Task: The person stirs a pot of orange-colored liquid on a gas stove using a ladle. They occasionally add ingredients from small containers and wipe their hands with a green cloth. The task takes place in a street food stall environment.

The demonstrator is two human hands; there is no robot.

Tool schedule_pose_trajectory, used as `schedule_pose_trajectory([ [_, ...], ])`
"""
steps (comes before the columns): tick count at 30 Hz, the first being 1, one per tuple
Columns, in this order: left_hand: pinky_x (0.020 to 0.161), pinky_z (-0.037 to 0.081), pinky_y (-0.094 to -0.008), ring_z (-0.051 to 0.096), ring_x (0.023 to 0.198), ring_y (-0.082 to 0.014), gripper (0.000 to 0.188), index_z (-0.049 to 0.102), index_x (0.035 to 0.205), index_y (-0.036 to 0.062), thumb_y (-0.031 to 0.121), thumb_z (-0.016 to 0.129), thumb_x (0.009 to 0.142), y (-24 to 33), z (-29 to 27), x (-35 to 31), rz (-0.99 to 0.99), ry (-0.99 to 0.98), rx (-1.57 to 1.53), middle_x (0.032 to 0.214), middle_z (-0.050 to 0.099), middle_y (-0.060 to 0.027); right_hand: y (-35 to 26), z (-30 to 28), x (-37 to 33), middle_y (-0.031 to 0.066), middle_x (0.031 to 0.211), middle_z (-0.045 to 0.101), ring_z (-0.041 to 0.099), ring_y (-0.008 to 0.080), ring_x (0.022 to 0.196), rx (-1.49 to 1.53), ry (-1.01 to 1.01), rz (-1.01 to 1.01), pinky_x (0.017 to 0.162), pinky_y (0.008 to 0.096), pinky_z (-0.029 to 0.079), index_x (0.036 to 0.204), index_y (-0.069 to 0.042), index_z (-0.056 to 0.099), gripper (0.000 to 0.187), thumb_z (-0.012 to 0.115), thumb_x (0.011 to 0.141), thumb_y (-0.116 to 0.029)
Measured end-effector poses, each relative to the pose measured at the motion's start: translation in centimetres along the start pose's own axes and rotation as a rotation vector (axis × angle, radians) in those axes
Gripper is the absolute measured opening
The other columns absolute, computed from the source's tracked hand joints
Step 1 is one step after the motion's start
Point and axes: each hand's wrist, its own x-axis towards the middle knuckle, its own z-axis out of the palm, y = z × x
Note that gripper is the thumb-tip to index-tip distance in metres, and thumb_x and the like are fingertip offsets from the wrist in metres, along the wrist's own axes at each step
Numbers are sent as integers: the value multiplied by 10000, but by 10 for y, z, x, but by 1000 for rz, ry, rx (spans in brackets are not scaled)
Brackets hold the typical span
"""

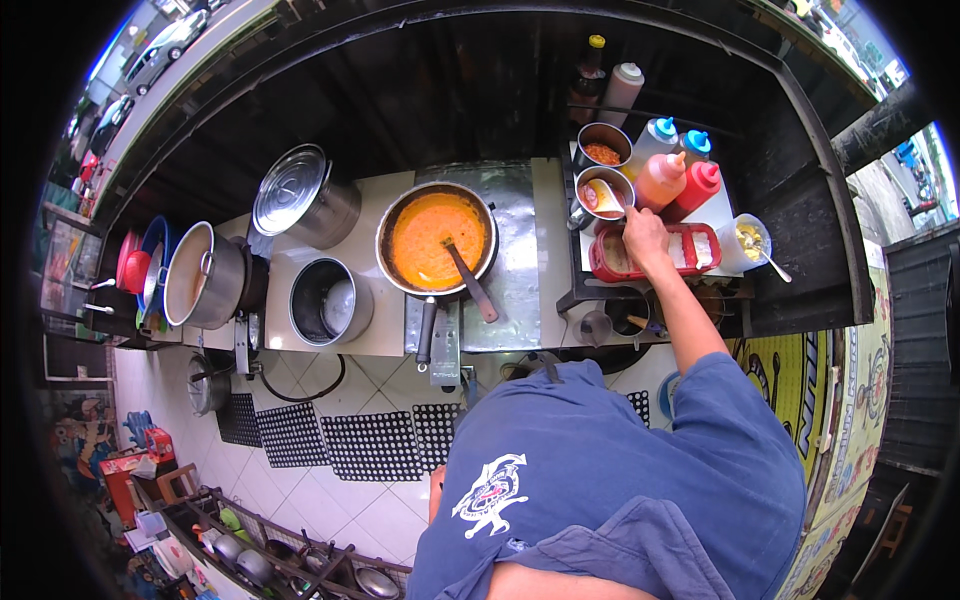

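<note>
My right hand (646,238) reaches over a red seasoning box (707,268) with pale contents in its compartments. Its fingers are drawn together beside a small metal cup (603,213) that has something pale and reddish inside. What they hold, if anything, is hidden. Of my left arm only a sliver of skin (436,492) shows past the blue shirt, and the fingers cannot be made out. Left of the box, a pan (384,232) of orange sauce sits on the counter, a wooden-handled spatula (473,284) leaning in it.
Squeeze bottles (661,180) and a cup of red bits (603,153) stand behind the box. To its right is a clear tub (746,246) with a spoon. Several pots, including an open one (330,302), line the left counter; black mats (372,447) cover the tiles.
</note>
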Motion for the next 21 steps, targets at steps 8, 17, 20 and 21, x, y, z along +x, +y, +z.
schedule_pose_trajectory([
  [8, 872, 442, -334, 612, 985, -269, 385, 656, 1007, -15, 309, 472, 907, -3, 4, 7, 12, 0, 5, 1019, 668, -173, 6, 14, -2, 260, 938, 631, 598, 434, 921, 357, 98, 41, 817, 513, 462, 1036, 1, 610, 273, 422, 907, -149],
  [17, 877, 442, -333, 612, 997, -266, 379, 655, 1019, -5, 296, 450, 914, -6, 0, 19, 57, -15, 69, 1020, 668, -174, 20, 24, -5, 259, 927, 636, 607, 434, 907, 477, 149, 89, 813, 515, 468, 1047, -31, 627, 268, 440, 898, -152],
  [20, 878, 442, -333, 613, 1001, -265, 377, 655, 1023, -1, 291, 443, 916, -15, 3, 20, 66, -8, 78, 1020, 668, -174, 15, 21, -6, 254, 931, 637, 605, 428, 918, 523, 139, 92, 817, 505, 468, 1049, -35, 630, 268, 441, 897, -150],
  [21, 879, 442, -333, 613, 1002, -265, 376, 655, 1024, 0, 290, 440, 917, -12, -1, 21, 75, -15, 99, 1020, 668, -174, 21, 20, -9, 254, 933, 637, 604, 426, 922, 542, 139, 114, 818, 501, 468, 1048, -37, 631, 267, 441, 897, -148],
])
